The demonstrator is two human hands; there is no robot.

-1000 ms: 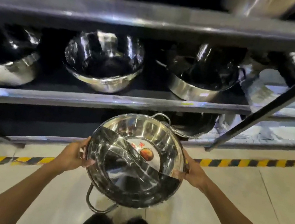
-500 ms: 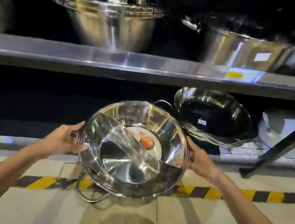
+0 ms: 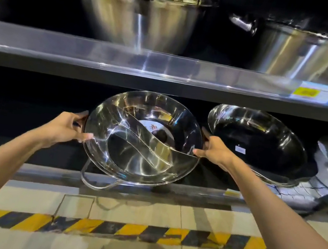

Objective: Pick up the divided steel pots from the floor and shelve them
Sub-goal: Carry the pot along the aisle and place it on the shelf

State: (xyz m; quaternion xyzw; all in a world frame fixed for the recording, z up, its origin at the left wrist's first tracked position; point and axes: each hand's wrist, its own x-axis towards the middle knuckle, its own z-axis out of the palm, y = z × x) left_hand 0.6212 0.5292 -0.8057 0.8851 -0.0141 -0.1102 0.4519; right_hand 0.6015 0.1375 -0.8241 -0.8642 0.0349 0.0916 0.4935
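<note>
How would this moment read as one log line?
step: shelving | left hand: gripping divided pot rim | right hand: same | pot: tilted, at lower shelf

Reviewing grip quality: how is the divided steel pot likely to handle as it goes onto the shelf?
The divided pot looks rigid, so two rim grips by the left hand and right hand should suffice. Its polished steel is probably slippery. Held tilted, it may rock when released.

The grey metal lower shelf carries a tilted shiny steel wok. The grey metal upper shelf carries 2 large steel pots.
</note>
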